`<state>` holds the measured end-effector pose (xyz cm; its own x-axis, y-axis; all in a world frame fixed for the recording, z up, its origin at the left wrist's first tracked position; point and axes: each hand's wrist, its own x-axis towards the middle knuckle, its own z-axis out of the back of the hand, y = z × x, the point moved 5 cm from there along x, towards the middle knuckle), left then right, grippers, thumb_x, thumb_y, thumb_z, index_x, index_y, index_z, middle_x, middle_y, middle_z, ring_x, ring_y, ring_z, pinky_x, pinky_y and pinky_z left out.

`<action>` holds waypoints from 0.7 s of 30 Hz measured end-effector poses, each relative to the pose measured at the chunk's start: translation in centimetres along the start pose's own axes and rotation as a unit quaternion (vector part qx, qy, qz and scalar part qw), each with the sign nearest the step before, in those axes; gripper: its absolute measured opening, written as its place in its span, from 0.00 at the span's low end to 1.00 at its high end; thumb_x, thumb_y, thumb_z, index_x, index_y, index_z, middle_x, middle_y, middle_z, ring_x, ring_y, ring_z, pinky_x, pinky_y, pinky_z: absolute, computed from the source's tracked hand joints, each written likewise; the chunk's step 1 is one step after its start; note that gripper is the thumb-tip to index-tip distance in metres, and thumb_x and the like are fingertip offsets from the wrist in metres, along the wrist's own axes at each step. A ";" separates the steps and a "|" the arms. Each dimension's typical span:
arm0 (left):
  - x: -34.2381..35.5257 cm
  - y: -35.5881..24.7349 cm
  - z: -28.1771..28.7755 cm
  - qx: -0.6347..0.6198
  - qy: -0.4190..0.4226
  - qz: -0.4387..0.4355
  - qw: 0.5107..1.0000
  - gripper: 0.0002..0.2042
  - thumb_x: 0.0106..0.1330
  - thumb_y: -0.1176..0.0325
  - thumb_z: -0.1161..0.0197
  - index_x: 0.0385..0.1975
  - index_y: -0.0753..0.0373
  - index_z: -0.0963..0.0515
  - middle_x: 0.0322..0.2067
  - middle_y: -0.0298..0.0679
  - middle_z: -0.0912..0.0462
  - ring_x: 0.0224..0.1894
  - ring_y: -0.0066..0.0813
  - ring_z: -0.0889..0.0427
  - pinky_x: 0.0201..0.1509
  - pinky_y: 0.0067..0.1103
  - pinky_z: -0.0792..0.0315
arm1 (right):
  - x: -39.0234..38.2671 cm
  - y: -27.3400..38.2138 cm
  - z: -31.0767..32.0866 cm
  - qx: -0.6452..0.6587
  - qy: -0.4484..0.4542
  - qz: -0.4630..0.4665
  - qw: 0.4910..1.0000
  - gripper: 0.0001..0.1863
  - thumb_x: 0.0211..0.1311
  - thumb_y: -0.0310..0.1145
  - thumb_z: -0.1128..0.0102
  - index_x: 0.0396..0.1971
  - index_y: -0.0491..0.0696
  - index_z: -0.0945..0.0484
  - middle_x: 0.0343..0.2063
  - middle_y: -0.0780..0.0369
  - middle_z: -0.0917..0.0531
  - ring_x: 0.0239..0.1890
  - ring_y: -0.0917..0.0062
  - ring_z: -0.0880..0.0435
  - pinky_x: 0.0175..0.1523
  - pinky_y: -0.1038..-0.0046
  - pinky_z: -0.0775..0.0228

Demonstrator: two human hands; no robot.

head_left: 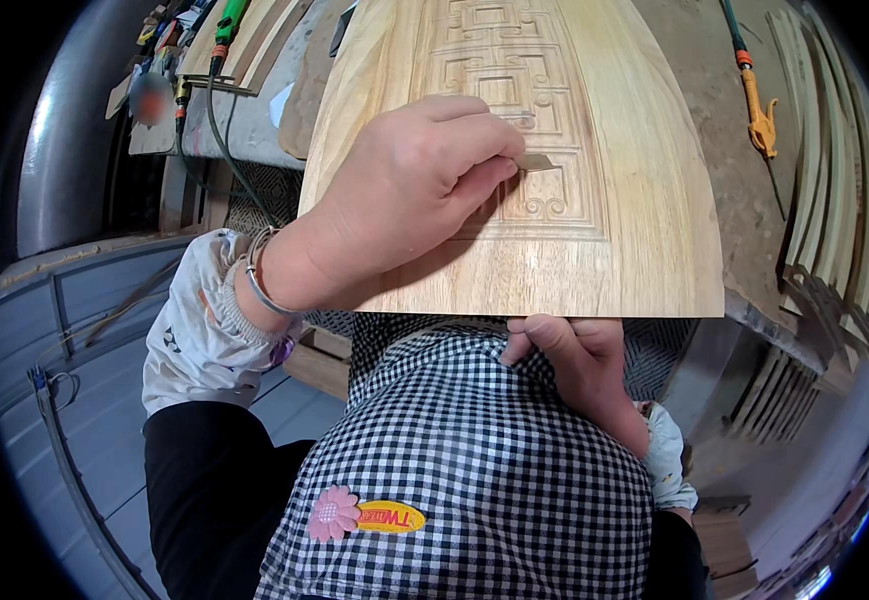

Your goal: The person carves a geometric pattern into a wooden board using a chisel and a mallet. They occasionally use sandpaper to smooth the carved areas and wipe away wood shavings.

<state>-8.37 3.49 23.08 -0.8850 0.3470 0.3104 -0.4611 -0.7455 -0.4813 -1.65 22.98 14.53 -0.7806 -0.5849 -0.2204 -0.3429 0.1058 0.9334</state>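
Observation:
A pale wooden panel (659, 200) with a carved fretwork pattern lies before me, its near edge over my lap. My left hand (424, 170) is closed over the carving. Between its thumb and fingers is a small flat tan piece of what looks like sandpaper (535, 162); its pointed end touches the carved lines, and the rest is hidden by the fingers. At the panel's near edge, my right hand (584, 360) grips from below with bent fingers, partly hidden under the wood.
An orange air blow gun (757, 115) hangs at the right, beside a stack of curved wooden strips (819, 160). At the far left, a green-handled tool (229, 22) with a dark cord rests near wooden slats (272, 45). A checked apron (464, 450) covers my lap.

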 end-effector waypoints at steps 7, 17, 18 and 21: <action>0.1 -0.7 -0.5 -0.003 -0.003 -0.074 0.997 0.06 0.65 0.78 0.32 0.40 0.65 0.17 0.29 0.40 0.19 0.31 0.38 0.17 0.33 0.27 0.24 | 0.0 -0.3 0.0 -0.005 -0.002 -0.025 1.000 0.17 0.75 0.33 0.36 0.26 0.41 0.12 0.25 0.64 0.11 0.30 0.82 0.14 0.40 0.79 0.22; 0.4 -0.3 1.2 0.023 -0.038 -0.020 0.999 0.05 0.66 0.78 0.31 0.40 0.65 0.15 0.30 0.38 0.16 0.30 0.31 0.16 0.33 0.26 0.24 | 0.2 0.5 -0.1 0.016 -0.015 -0.027 0.999 0.16 0.74 0.32 0.36 0.25 0.41 0.12 0.25 0.64 0.11 0.30 0.82 0.15 0.42 0.79 0.21; 0.3 -0.8 1.0 0.021 -0.028 -0.009 0.999 0.05 0.66 0.78 0.31 0.40 0.64 0.15 0.30 0.38 0.16 0.30 0.32 0.16 0.33 0.26 0.24 | 0.2 0.6 -0.1 0.011 -0.010 -0.017 1.000 0.16 0.74 0.32 0.36 0.25 0.41 0.12 0.25 0.64 0.11 0.31 0.82 0.14 0.42 0.79 0.21; 0.2 -1.4 0.5 0.010 -0.006 0.007 1.000 0.05 0.65 0.77 0.32 0.39 0.64 0.17 0.30 0.40 0.17 0.31 0.38 0.16 0.34 0.28 0.24 | 0.2 0.5 -0.1 -0.001 -0.016 -0.011 1.000 0.16 0.74 0.31 0.36 0.26 0.40 0.12 0.25 0.63 0.11 0.30 0.82 0.14 0.41 0.78 0.21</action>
<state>-7.82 4.36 24.19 -0.8906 0.3289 0.3141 -0.4468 -0.7618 -0.4691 -1.91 22.87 14.97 -0.7887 -0.5618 -0.2499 -0.3594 0.0915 0.9287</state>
